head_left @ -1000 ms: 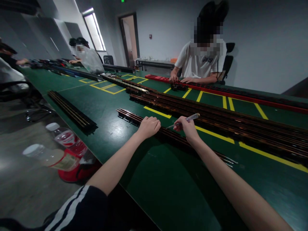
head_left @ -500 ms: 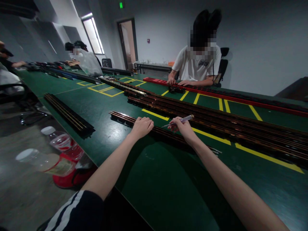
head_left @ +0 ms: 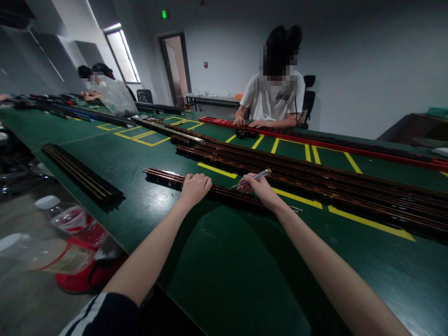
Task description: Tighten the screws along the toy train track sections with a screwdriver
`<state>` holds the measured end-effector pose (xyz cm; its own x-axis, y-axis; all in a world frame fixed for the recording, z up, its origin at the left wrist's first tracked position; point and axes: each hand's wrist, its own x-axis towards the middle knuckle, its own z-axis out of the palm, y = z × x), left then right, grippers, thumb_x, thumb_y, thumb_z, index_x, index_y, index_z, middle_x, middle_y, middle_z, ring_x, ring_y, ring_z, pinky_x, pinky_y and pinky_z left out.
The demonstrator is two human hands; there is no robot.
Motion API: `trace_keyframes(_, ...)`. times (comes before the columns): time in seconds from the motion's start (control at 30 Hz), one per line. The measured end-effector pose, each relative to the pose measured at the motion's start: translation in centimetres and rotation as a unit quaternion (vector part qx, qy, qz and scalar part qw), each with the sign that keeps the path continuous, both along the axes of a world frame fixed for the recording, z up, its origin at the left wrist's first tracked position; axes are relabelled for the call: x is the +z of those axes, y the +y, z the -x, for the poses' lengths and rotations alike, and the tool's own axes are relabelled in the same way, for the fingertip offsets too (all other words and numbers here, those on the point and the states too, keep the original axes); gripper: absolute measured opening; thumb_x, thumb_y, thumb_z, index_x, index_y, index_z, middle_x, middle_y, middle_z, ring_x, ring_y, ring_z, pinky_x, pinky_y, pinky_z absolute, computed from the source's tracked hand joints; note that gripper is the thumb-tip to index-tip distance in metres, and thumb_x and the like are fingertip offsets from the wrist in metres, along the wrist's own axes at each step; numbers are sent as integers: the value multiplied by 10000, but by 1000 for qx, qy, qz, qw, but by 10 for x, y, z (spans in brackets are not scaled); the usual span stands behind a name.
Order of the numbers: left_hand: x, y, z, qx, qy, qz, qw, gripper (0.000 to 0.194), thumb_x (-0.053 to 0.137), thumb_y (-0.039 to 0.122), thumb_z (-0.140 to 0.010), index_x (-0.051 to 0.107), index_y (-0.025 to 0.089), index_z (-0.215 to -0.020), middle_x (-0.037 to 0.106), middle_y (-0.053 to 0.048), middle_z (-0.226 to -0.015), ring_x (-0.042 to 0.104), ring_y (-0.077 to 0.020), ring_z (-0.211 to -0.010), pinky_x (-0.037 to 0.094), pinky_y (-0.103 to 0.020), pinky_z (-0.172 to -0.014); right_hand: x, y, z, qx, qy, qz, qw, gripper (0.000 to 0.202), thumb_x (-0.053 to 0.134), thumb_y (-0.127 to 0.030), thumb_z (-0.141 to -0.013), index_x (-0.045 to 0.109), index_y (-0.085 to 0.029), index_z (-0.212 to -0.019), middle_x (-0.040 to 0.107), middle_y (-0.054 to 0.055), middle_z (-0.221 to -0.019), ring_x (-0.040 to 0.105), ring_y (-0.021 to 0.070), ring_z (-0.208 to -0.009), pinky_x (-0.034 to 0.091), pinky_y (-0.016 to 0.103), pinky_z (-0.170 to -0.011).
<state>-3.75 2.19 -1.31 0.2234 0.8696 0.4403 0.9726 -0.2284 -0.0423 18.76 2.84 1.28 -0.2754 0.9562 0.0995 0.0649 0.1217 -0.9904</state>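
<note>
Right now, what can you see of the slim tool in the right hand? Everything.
The slim tool looks like a small screwdriver: a pale, shiny, perhaps plastic handle, a darker end cap, a thin metallic-looking shaft. The right hand grips it aslant, cap up, tip down over the dark rod assembly. Whether the tip touches is unclear.

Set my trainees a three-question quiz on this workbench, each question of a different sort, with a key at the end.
1. True or false: the left hand is on the dark strip.
2. Which hand holds the slim tool?
3. Fill in: the tape lines on the green table are ____.

Key: 1. True. 2. The right hand. 3. Yellow.
</note>
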Motion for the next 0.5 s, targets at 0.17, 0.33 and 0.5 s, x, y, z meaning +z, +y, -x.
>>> trace_keyframes(0.17,-1,-3,-2,2,-6,-12,1000,412,284,250,-957,659,189,-797,695,-64,-864,610,-216,-837,365,-383,-815,-1,0,-2,3,30,10,1000,174,534,-286,-774,576,-179,-643,656,19,-564,593,117,-522,435,217,-524)
trace_keyframes(0.33,0,-8,-8,-19,-23,-24,999,420,271,249,-964,659,180,-815,698,-72,-863,617,-222,-849,370,-395,-842,-2,-1,-2,-7,49,5,999,175,517,-269,-751,570,-179,-611,631,9,-523,582,108,-502,444,206,-506)
trace_keyframes(0.5,3,-11,-14,-122,-16,10,992,385,287,341,-981,646,201,-977,697,-59,-1007,613,-209,-934,365,-373,-861,-2,0,-1,-29,49,9,998,152,498,-233,-713,571,-182,-589,624,7,-506,574,108,-478,451,204,-487)
